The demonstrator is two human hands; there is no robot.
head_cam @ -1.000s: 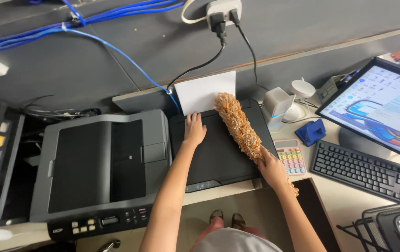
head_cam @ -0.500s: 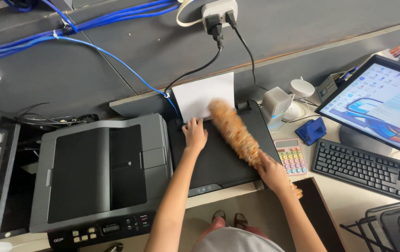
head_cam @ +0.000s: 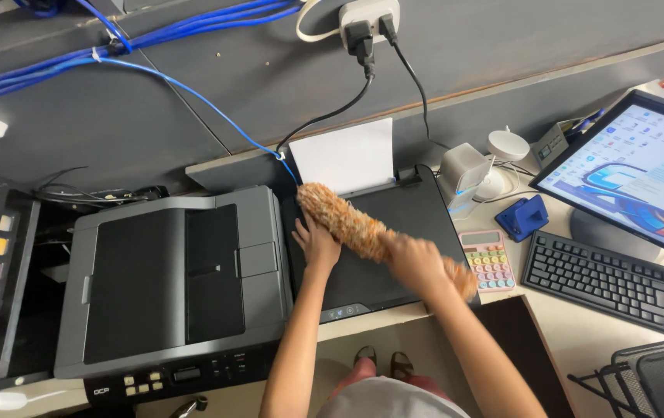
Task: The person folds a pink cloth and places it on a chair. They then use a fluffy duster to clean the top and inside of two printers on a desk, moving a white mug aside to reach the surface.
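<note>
An orange fluffy duster lies slanted across the lid of a black printer in the middle of the desk. My right hand grips the duster near its handle end and looks blurred. My left hand rests flat on the printer lid, just below the duster's tip. A white sheet of paper stands in the printer's rear tray.
A larger grey printer sits to the left. To the right are a pastel calculator, a blue stand, a black keyboard and a monitor. Blue cables and a power strip run behind.
The duster swung left across the black printer's lid, its tip going from the back middle to the left near my left hand. My right hand moved left with it.
</note>
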